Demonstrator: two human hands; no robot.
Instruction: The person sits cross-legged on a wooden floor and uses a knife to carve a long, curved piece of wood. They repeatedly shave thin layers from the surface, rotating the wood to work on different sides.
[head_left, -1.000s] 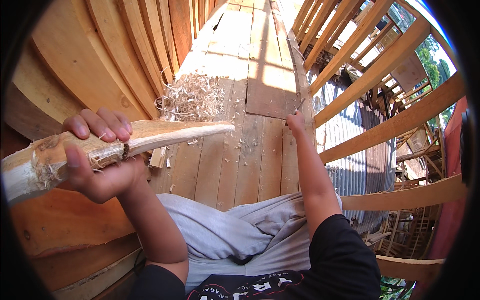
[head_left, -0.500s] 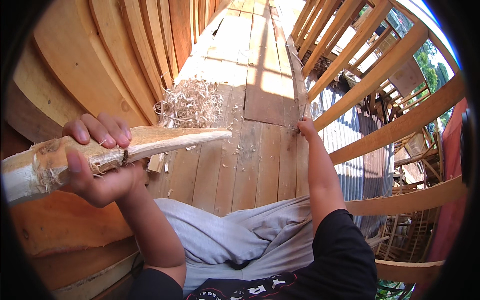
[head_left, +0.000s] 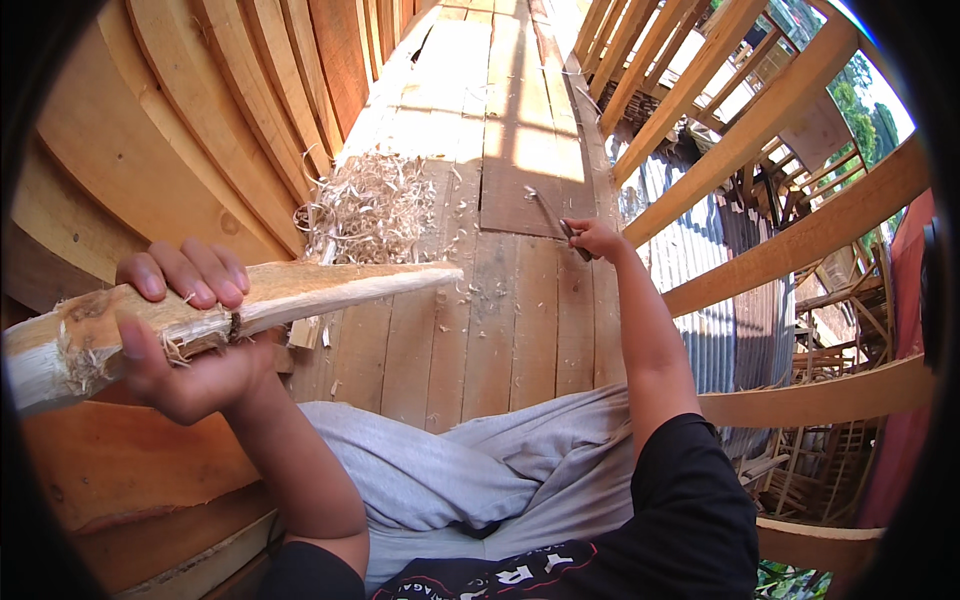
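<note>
A pale, partly stripped piece of wood (head_left: 330, 292) lies across the left side, roughly level. Its thick end runs off to the left and its narrow end tapers to the right. My left hand (head_left: 205, 382) is closed around it from below, fingers over the top and thumb along the near side. Loose fibres and a dark notch show on the wood by the grip. Out to the right, above the plank floor, my right hand (head_left: 598, 240) is closed on a slim knife (head_left: 547, 211). The blade points away and to the left, apart from the wood.
Curled shavings (head_left: 372, 205) are heaped on the plank floor (head_left: 410, 340) beside upright boards (head_left: 120, 150) on the left. A slatted wooden railing (head_left: 800, 245) runs along the right, with corrugated metal sheets (head_left: 705, 335) beyond. My grey-trousered legs (head_left: 420, 470) are folded in front.
My right hand has moved left, away from the railing side, and the knife now shows clearly in it. My left hand and the wood have stayed nearly in place.
</note>
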